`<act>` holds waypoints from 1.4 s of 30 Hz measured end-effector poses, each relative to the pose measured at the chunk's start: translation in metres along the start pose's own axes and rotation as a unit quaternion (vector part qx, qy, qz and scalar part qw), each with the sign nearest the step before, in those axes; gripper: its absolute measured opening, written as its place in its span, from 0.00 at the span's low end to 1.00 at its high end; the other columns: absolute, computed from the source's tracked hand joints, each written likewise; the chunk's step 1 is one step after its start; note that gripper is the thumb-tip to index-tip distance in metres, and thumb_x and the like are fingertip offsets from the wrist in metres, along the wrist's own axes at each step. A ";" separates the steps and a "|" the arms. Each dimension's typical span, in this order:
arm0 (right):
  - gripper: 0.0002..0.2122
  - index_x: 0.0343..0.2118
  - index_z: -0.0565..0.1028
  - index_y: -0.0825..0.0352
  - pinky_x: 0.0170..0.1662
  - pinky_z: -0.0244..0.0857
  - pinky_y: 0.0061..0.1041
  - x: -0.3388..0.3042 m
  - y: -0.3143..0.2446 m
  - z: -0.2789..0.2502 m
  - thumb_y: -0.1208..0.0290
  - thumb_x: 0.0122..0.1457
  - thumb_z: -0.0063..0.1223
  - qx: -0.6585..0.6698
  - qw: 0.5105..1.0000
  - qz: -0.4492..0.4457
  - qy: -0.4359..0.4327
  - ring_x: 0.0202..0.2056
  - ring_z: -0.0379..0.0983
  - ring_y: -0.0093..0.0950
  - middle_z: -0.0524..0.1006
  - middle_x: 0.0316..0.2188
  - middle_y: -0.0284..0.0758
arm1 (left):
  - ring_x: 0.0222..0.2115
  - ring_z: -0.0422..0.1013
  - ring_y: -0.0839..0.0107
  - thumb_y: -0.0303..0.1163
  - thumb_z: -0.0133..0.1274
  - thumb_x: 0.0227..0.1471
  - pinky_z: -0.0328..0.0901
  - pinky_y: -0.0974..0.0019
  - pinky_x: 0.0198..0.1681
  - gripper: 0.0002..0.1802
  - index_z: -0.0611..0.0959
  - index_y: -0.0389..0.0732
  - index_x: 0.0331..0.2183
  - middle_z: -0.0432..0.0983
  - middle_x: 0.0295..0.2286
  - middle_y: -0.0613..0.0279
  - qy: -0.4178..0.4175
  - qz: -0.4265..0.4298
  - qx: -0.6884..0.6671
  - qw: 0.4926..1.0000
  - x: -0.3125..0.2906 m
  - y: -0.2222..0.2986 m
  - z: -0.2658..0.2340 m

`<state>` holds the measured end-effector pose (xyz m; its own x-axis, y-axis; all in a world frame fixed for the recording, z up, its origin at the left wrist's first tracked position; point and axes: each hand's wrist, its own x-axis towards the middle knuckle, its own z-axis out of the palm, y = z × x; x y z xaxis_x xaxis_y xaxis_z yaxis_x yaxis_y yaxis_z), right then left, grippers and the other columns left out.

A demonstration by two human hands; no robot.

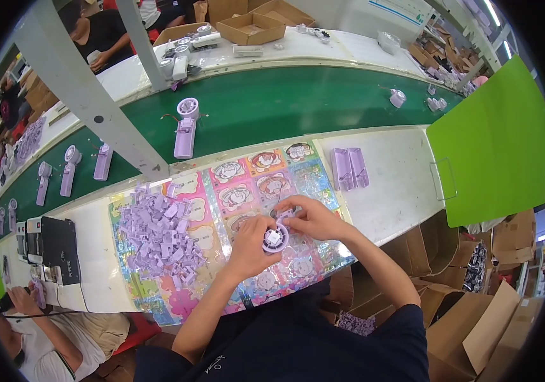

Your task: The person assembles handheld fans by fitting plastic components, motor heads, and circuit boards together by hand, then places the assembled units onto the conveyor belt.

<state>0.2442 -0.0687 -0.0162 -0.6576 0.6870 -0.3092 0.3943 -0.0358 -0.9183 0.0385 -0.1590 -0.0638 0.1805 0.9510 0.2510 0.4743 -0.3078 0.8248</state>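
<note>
My left hand (251,244) grips a small round lilac and white fan head (275,239) over the colourful cartoon mat (234,184). My right hand (309,218) pinches the top edge of the same fan head, fingers closed on it, with thin wires showing just above. A heap of small lilac plastic pieces (158,235) lies on the mat to the left of my hands. Two lilac handle shells (349,168) rest side by side on the white bench beyond my right hand.
A green conveyor belt (272,102) runs behind the bench, carrying several lilac hand fans (185,130). A grey frame post (88,95) crosses it. A green board (495,140) stands at the right, cardboard boxes (470,318) below. Other people sit at left and across.
</note>
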 end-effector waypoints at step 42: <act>0.10 0.43 0.70 0.71 0.38 0.72 0.21 -0.052 0.018 0.074 0.81 0.61 0.59 0.226 0.958 0.051 0.167 0.34 0.77 0.21 0.79 0.34 0.36 | 0.46 0.70 0.61 0.23 0.61 0.44 0.64 0.60 0.52 0.16 0.76 0.36 0.37 0.70 0.44 0.50 0.126 0.005 -0.151 0.981 -0.043 0.015 0.020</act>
<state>0.2384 -0.1587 -0.0344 -0.3591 0.8544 -0.3755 0.0769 -0.3738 -0.9243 0.0555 -0.2048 -0.0727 -0.0522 0.9370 0.3453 0.1903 -0.3301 0.9245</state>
